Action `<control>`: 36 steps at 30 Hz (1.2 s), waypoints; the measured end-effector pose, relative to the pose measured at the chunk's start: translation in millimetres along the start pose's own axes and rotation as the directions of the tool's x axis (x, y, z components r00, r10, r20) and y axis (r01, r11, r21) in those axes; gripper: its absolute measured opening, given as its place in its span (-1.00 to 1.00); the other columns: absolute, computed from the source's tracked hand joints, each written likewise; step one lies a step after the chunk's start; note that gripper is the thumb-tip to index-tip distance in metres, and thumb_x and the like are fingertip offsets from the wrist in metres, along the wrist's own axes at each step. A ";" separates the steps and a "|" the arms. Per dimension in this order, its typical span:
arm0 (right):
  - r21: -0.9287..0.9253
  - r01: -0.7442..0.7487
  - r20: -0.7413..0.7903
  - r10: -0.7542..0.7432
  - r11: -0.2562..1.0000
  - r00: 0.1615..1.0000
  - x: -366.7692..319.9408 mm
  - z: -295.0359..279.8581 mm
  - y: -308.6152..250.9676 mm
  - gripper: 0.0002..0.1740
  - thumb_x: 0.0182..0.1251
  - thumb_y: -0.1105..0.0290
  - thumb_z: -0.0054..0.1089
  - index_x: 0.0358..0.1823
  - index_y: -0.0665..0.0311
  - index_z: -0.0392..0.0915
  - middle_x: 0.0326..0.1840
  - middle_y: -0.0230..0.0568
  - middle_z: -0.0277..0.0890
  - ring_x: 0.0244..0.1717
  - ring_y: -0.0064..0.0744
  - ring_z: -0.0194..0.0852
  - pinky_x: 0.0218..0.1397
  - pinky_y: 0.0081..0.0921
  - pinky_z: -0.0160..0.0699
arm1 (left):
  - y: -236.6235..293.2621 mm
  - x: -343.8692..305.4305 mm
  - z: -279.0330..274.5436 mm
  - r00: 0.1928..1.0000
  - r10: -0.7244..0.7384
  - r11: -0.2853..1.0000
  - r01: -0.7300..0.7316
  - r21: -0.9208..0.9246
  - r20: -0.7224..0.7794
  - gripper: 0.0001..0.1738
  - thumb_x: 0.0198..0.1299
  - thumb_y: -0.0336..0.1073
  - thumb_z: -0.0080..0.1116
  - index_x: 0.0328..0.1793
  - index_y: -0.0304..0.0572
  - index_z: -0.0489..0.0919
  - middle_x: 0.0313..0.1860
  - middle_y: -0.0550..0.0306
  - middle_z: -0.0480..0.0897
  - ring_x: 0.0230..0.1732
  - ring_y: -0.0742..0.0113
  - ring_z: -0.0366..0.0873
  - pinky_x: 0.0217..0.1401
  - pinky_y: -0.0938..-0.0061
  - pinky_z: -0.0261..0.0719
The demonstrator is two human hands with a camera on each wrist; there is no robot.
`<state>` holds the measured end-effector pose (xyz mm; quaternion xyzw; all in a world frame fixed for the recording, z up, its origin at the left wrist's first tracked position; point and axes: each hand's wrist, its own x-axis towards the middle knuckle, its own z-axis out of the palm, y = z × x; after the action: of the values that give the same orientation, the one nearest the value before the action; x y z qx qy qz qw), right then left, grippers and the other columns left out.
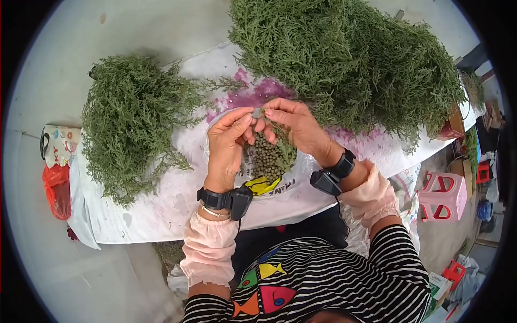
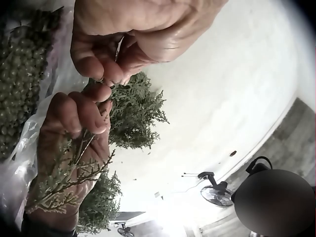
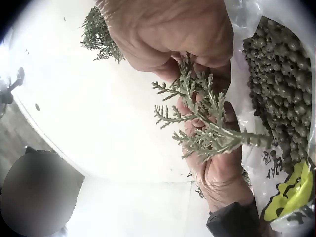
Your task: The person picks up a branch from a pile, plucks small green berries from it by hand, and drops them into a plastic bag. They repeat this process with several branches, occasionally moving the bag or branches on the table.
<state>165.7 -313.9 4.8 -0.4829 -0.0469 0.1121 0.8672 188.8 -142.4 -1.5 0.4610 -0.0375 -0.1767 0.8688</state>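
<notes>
Above a clear plastic bag (image 1: pixel 299 171) full of small round green-brown berries (image 1: pixel 266 156), both hands meet fingertip to fingertip. The right hand (image 1: pixel 301 125) pinches a green conifer sprig (image 1: pixel 284 145), whose leafy end hangs down beside the palm. The sprig's scaly, forked twigs show large in the right wrist view. With thumb and forefinger the left hand (image 1: pixel 227 146) pinches a small grey piece (image 1: pixel 257 113) right at the right fingertips; what this piece is, I cannot tell. Curled fingers hide part of the sprig's stem.
One heap of conifer branches (image 1: pixel 137 124) lies on the left of the white-covered table (image 1: pixel 161 215), a larger heap (image 1: pixel 350 59) at the back right. Purple stains (image 1: pixel 258 92) mark the cover. A pink stool (image 1: pixel 444 196) stands at right; a red bag (image 1: pixel 56 188) hangs at left.
</notes>
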 end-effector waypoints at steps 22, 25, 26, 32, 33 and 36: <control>-0.864 0.467 0.235 -0.669 0.188 0.705 -7.4 9.6 2.7 -0.83 0.09 0.58 0.23 -0.30 0.32 0.45 -0.43 -0.25 0.52 -0.46 -0.56 0.51 -0.43 -0.62 0.48 | -3.3 -4.8 10.5 0.998 0.020 1.000 -0.021 0.018 0.065 -0.84 0.15 -0.45 0.16 -0.16 -0.36 0.60 -0.40 0.10 0.62 -0.58 0.51 0.45 -0.55 0.60 0.44; -0.862 0.490 0.279 -0.682 0.132 0.675 -7.2 8.4 2.4 -0.83 0.10 0.57 0.23 -0.28 0.32 0.45 -0.43 -0.24 0.52 -0.45 -0.56 0.51 -0.41 -0.62 0.49 | -2.7 -4.9 10.6 0.998 0.031 0.999 -0.033 0.030 0.059 -0.85 0.15 -0.44 0.15 -0.18 -0.35 0.60 -0.41 0.11 0.62 -0.58 0.52 0.44 -0.55 0.60 0.44; -0.866 0.484 0.281 -0.674 0.129 0.683 -7.2 8.4 1.7 -0.84 0.12 0.56 0.22 -0.26 0.32 0.46 -0.42 -0.26 0.52 -0.45 -0.57 0.50 -0.41 -0.63 0.48 | -2.6 -4.8 10.7 0.998 0.032 0.999 -0.033 0.029 0.057 -0.85 0.15 -0.44 0.15 -0.18 -0.35 0.60 -0.41 0.11 0.62 -0.58 0.52 0.44 -0.55 0.60 0.44; -0.569 0.285 0.019 -0.334 0.771 0.942 -8.8 8.6 -3.7 -0.84 0.22 0.51 0.15 -0.17 0.35 0.49 -0.39 -0.35 0.53 -0.45 -0.63 0.46 -0.38 -0.64 0.47 | -2.8 -2.9 7.8 0.998 0.057 0.997 -0.059 0.055 0.039 -0.88 0.15 -0.43 0.14 -0.21 -0.32 0.58 -0.43 0.15 0.59 -0.59 0.53 0.43 -0.56 0.61 0.43; -0.519 0.255 0.014 -0.290 0.816 0.957 -7.7 7.5 -5.1 -0.84 0.24 0.49 0.13 -0.17 0.36 0.49 -0.38 -0.36 0.53 -0.45 -0.64 0.45 -0.37 -0.65 0.46 | -3.2 -2.8 7.4 0.997 0.065 0.995 -0.068 0.071 0.041 -0.88 0.15 -0.43 0.13 -0.21 -0.32 0.58 -0.43 0.16 0.58 -0.59 0.53 0.43 -0.56 0.61 0.43; -0.415 0.190 0.008 -0.205 0.890 0.979 -5.6 3.2 -9.9 -0.83 0.28 0.46 0.09 -0.15 0.38 0.51 -0.37 -0.39 0.53 -0.44 -0.67 0.42 -0.35 -0.67 0.44 | -3.7 -3.0 7.7 0.997 0.059 0.995 -0.062 0.079 0.043 -0.88 0.16 -0.43 0.12 -0.22 -0.31 0.58 -0.43 0.17 0.58 -0.59 0.54 0.43 -0.57 0.63 0.41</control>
<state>161.1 -317.6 15.0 -0.6499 -0.1026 0.0024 0.7530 183.2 -149.2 0.2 0.4905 -0.0761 -0.1580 0.8536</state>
